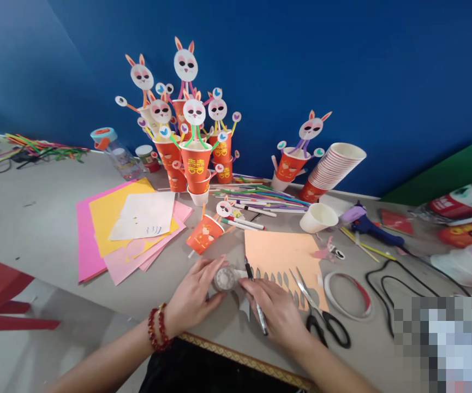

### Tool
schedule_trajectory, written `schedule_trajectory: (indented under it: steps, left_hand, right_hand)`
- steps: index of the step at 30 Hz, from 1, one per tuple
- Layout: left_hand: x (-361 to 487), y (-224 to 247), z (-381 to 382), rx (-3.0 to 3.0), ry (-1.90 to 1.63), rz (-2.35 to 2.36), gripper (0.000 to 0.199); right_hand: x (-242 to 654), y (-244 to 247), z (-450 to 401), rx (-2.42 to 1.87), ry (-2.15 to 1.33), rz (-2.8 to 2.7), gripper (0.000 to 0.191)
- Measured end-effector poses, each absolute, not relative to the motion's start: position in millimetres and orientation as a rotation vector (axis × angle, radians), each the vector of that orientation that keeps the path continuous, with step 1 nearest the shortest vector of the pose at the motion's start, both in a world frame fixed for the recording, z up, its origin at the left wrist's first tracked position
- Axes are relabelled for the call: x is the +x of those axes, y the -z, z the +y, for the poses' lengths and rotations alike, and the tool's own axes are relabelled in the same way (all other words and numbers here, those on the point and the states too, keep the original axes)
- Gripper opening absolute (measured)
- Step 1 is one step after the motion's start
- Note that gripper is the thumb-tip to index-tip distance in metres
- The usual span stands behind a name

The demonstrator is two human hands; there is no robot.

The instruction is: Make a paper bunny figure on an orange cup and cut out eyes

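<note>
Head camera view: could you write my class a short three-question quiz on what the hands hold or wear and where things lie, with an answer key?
1. Which hand holds the pen?

2. True or false: a bracelet of red beads is worn on the left wrist.

3. What do the blades of the scissors lie over?
A) the stack of paper cups
B) the peach sheet with leaf-shaped cutouts
C) the yellow sheet

Key
1: the right hand.
2: true.
3: B.
</note>
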State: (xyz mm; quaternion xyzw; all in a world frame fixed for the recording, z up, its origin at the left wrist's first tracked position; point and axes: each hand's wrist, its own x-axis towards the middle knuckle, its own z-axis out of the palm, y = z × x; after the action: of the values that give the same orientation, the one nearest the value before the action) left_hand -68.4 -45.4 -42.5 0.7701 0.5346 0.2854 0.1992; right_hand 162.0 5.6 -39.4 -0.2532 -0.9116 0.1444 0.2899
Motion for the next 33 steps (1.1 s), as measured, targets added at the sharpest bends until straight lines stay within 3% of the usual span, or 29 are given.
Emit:
schedule_trajectory:
  steps: [33]
  left_hand:
    - [-72.7, 39.9, -43.1, 2.032, -0.759, 1.409, 0.077]
  right_hand:
    - [161.5, 43.2, 10.8, -0.745, -0.501, -2.426, 0.031]
